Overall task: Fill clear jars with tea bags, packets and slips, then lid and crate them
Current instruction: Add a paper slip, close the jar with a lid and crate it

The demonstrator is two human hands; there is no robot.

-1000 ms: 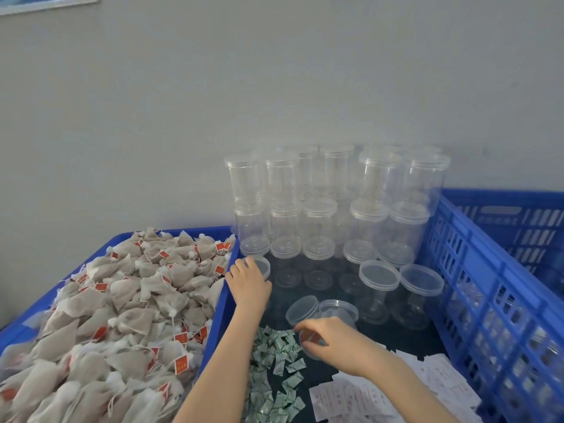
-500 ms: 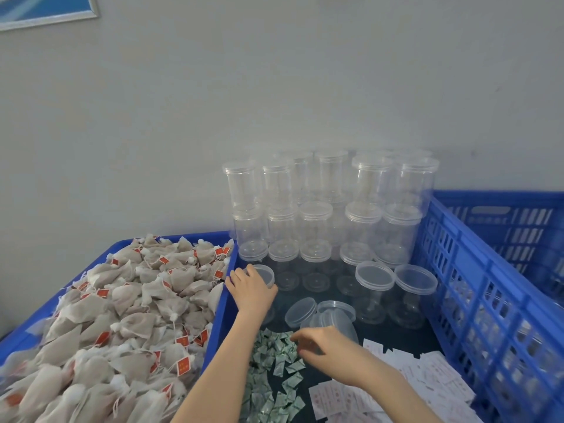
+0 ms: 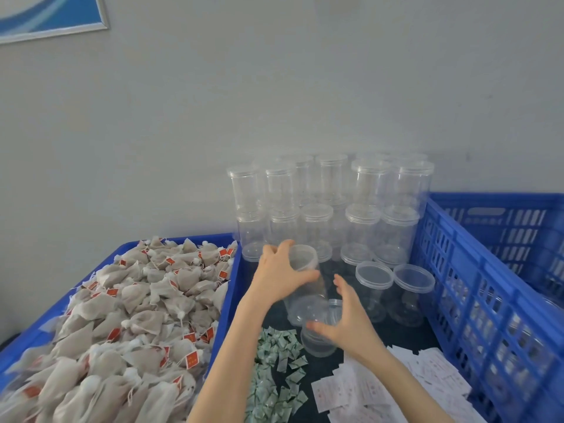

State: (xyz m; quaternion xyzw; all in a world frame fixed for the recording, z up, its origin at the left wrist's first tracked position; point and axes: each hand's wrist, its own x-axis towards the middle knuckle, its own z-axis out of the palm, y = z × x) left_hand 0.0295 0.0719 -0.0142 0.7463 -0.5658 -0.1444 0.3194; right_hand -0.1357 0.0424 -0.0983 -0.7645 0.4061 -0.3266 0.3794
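Observation:
My left hand (image 3: 279,277) grips a clear jar (image 3: 306,279) near its open top and holds it tilted above the dark table. Just right of the jar's base is my right hand (image 3: 348,323), fingers spread and relaxed, over a loose lid (image 3: 319,341); it holds nothing. Tea bags (image 3: 128,315) with red tags fill a blue tray (image 3: 227,288) on the left. Small green packets (image 3: 276,370) lie in front of the jar. White paper slips (image 3: 366,392) lie to their right.
Lidded empty jars (image 3: 329,209) are stacked against the grey wall. Two lidded jars (image 3: 393,288) stand nearer, right of my hands. A blue slatted crate (image 3: 476,279) borders the table on the right.
My left hand has taken a clear jar from beside the tray and lifted it towards the middle. My right hand has left the packets and risen beside the jar.

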